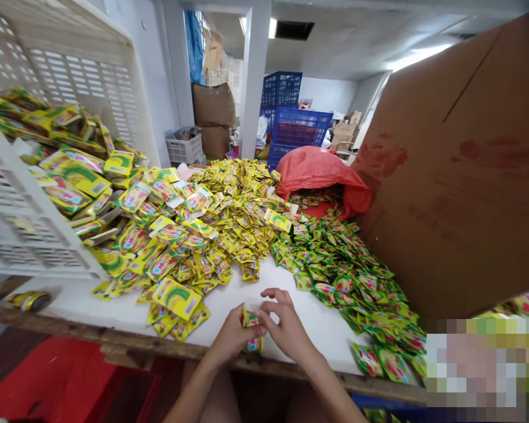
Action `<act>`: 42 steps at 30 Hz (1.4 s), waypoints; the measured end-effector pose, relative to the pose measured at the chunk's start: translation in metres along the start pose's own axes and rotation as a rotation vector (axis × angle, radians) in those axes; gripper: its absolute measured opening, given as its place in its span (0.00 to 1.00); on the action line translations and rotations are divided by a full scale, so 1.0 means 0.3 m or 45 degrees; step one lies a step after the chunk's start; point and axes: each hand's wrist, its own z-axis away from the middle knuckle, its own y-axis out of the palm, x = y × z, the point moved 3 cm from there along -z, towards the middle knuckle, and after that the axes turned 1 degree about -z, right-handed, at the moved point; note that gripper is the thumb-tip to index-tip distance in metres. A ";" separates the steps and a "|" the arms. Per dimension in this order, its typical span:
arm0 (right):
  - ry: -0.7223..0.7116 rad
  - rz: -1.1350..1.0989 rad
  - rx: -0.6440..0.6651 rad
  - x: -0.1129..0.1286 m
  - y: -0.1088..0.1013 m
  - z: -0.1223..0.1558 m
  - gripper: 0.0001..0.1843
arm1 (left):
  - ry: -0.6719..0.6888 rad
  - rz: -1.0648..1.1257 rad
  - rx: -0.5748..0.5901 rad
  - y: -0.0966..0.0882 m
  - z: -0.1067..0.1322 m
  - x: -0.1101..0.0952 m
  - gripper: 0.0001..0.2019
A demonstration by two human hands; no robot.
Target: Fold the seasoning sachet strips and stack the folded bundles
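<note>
My left hand [231,336] is closed around a small yellow-and-green pack [254,343] just above the table's front edge. Its lower part shows beneath the thumb, and green printing appears at the top. My right hand [286,328] meets the pack's upper end with thumb and forefinger pinched, the other fingers loosely curled. What lies between those fingertips is mostly hidden. Left of my hands, a flat yellow carton [176,298] rests on several yellow sachets [194,324]. A large heap of green sachets [344,270] spreads to the right, and yellow sachets [242,217] are piled straight ahead.
A tipped white crate [127,76] at left spills yellow cartons [134,238] onto the white table [326,335]. A red sack [312,167] lies open behind the green heap. A big cardboard box [458,164] leans at right. Below left stands a red stool [57,382].
</note>
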 end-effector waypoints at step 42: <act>0.219 -0.481 -0.408 -0.128 0.005 0.088 0.06 | -0.017 -0.388 -0.205 0.007 0.000 0.023 0.22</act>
